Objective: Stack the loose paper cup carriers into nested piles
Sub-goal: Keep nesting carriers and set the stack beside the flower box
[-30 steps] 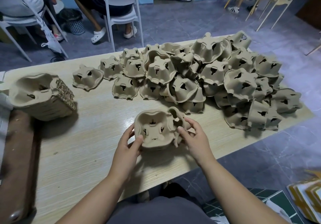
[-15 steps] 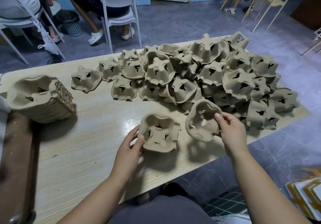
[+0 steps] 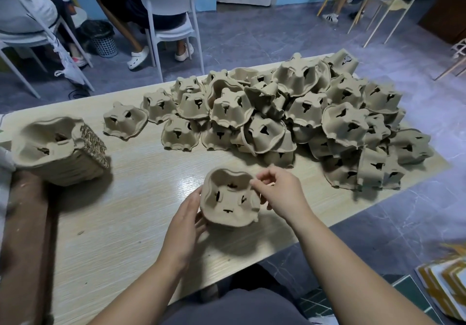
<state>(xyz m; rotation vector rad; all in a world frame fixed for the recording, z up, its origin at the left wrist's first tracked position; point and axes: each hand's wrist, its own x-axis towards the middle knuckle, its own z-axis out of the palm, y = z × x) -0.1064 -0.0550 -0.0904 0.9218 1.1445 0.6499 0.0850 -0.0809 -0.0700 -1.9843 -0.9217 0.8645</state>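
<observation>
**Brown pulp carrier held mouth-up between both your hands**

Pale wood is under everything: the table (image 3: 106, 223) runs from the near left to the far right. At its left end sits your nested pile (image 3: 58, 150). It is tipped, its open mouth faces up and to the left, and the layered rims show edge-on along its right side. The stack's length runs from that mouth down toward the tabletop.

Near the middle, your left hand (image 3: 185, 220) cups the left wall of the carrier (image 3: 230, 198), with the thumb on the near side and the fingers wrapped behind and beneath it. The carrier is just above the table at the near edge, tilted so that its hollow side faces up and toward you and its four slots are in plain sight. It is roughly as wide as it is deep, so it has no clear long axis. You cannot tell from here whether it is one piece or several already nested.

Your right hand (image 3: 282, 193) comes in from the right. Its thumb and forefinger pinch the carrier's far right rim, and the other fingers are curled.

Beyond, the loose heap (image 3: 290, 122) fills the far and right part of the table, most pieces lying bottom-up and overlapping. One stray carrier (image 3: 124, 121) lies apart at the heap's left end, also bottom-up.
</observation>
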